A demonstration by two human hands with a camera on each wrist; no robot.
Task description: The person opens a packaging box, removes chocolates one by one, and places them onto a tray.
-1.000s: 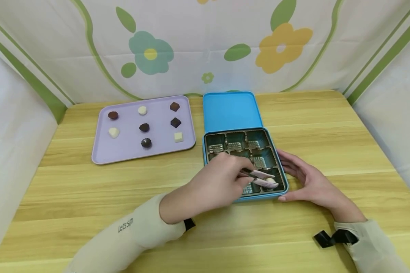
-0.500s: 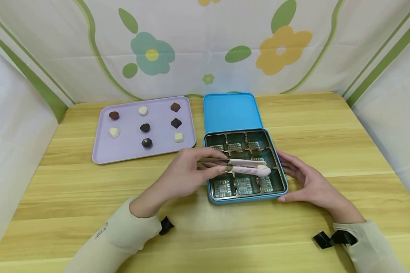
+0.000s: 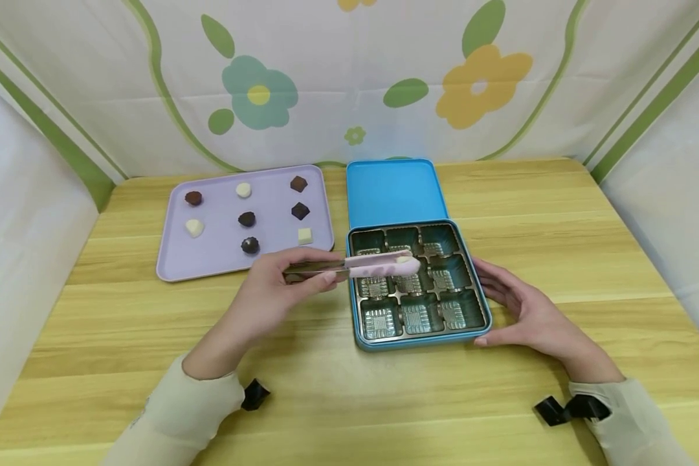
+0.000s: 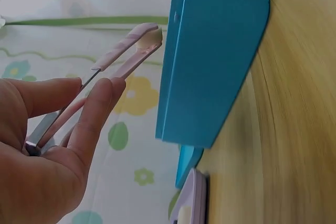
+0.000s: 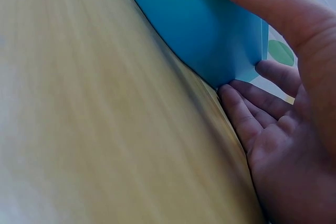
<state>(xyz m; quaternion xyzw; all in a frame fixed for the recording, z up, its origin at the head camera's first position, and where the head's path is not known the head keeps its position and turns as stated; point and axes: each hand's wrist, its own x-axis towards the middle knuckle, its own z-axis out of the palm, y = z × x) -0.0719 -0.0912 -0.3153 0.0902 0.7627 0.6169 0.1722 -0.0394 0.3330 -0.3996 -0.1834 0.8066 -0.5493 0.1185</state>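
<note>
My left hand (image 3: 256, 294) holds small metal tongs (image 3: 381, 266) with pink tips, pinched between thumb and fingers. A round white chocolate (image 4: 150, 39) is caught between the tong tips, above the left side of the blue tin (image 3: 422, 338). A dark plastic insert (image 3: 397, 294) divides the tin into several square compartments. My right hand (image 3: 527, 314) rests against the tin's right side, thumb at its near corner. In the right wrist view, fairly straight fingers (image 5: 241, 114) touch the blue wall.
A lilac tray (image 3: 210, 259) stands to the left with several brown, dark and white chocolates, including a white cube (image 3: 305, 235). Behind the tin lies its blue lid (image 3: 396, 191). A flowered cloth (image 3: 355, 77) hangs at the table's back edge.
My left hand has moved left and lifted the tongs with the white chocolate from the near right compartment toward the tin's left side. My right hand has stayed put.
</note>
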